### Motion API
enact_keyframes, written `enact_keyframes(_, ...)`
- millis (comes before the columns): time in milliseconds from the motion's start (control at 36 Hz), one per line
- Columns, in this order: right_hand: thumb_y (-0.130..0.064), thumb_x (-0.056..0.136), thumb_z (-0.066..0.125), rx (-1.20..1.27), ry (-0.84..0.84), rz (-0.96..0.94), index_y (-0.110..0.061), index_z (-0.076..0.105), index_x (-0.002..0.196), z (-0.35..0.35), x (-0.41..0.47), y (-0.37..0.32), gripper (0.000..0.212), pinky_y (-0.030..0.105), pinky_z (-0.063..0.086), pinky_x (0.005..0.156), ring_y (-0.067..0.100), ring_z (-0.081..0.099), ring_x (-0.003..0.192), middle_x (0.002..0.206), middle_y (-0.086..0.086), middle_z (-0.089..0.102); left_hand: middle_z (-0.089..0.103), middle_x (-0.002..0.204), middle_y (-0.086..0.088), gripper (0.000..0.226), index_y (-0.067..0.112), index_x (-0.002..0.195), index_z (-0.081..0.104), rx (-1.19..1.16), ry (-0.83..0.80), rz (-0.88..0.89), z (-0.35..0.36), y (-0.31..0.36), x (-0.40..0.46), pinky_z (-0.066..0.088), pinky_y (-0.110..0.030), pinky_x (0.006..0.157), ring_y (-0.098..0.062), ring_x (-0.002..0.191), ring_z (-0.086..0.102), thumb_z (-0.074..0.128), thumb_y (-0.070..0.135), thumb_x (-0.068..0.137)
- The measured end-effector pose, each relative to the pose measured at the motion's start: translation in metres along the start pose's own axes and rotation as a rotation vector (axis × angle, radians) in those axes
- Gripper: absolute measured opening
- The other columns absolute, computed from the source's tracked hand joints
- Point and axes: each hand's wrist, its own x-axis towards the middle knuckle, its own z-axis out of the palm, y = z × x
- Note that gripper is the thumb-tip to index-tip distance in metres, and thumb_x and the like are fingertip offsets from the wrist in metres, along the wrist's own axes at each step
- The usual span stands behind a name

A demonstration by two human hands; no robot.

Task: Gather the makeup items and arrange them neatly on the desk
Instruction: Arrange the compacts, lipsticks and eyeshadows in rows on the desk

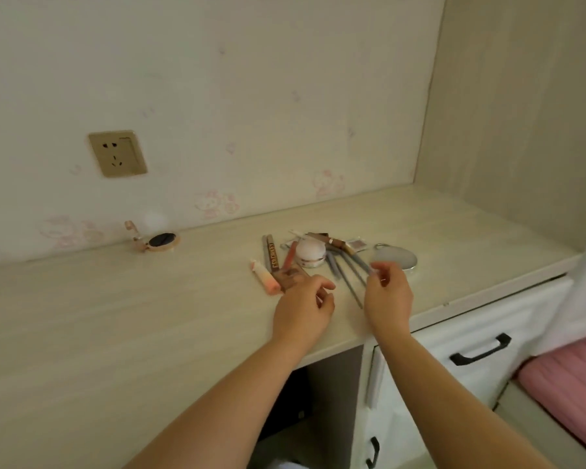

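Head view: right hand (388,292) pinching slim grey pencil (359,262), left hand (303,308) loosely curled, empty, beside round white jar (310,253).

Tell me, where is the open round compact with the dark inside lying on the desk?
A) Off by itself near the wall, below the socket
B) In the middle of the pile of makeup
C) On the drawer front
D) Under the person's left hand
A: the open compact lies alone by the wall, below the socket, well left of the pile around the white jar.
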Motion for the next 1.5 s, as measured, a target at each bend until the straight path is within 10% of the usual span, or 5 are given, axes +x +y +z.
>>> enact_keyframes(389, -0.001, 0.086, 0.041, -0.26, -0.031, 0.106, -0.007, 0.055, 0.125, -0.053, 0.083, 0.037, 0.042, 0.028, 0.038, 0.09, 0.027, 0.049, 0.114, 0.129, 0.009, 0.048, 0.051, 0.13, 0.001, 0.052, 0.024, 0.127, 0.051, 0.275, -0.048, 0.216, 0.089, 0.049, 0.07, 0.033, -0.034, 0.1, -0.02, 0.124, 0.038, 0.066, 0.041, 0.08)
enact_keyframes(833, -0.007, 0.087, 0.038, -0.409, -0.135, 0.032, -0.018, 0.058, 0.119, -0.049, 0.081, 0.04, 0.04, 0.024, 0.028, 0.08, 0.024, 0.041, 0.109, 0.127, 0.004, 0.05, 0.062, 0.113, -0.005, 0.066, 0.023, 0.119, 0.053, 0.309, -0.11, 0.177, 0.091, 0.057, 0.104, 0.037, -0.034, 0.09, -0.026, 0.107, 0.052, 0.062, 0.064, 0.068)
enact_keyframes(972, -0.004, 0.089, 0.042, 0.097, -0.139, 0.124, -0.029, 0.055, 0.126, -0.053, 0.078, 0.022, 0.046, 0.032, 0.038, 0.101, 0.016, 0.046, 0.117, 0.135, -0.002, 0.048, 0.048, 0.124, -0.006, 0.081, 0.022, 0.129, 0.045, 0.097, -0.081, 0.061, 0.071, 0.067, 0.104, 0.038, -0.027, 0.083, -0.023, 0.113, 0.051, 0.071, 0.061, 0.063)
enact_keyframes(1139, -0.02, 0.096, 0.046, 0.609, -0.219, 0.119, -0.052, 0.057, 0.109, -0.038, 0.054, -0.009, 0.037, 0.022, 0.046, 0.085, -0.001, 0.054, 0.112, 0.124, -0.022, 0.057, 0.043, 0.118, 0.005, 0.1, 0.03, 0.141, 0.034, -0.182, -0.074, -0.043, 0.026, 0.066, 0.098, 0.035, -0.022, 0.08, -0.01, 0.105, 0.046, 0.063, 0.073, 0.056)
enact_keyframes(1500, -0.034, 0.095, 0.048, 0.983, -0.748, 0.335, -0.028, 0.047, 0.133, 0.117, -0.024, -0.08, 0.038, 0.039, 0.055, 0.078, 0.023, 0.068, 0.095, 0.105, 0.003, 0.07, 0.068, 0.074, 0.013, 0.032, 0.037, 0.089, 0.068, -0.261, 0.136, -0.16, -0.122, -0.05, 0.038, 0.039, -0.003, 0.057, 0.009, 0.065, 0.057, 0.04, 0.052, 0.093)
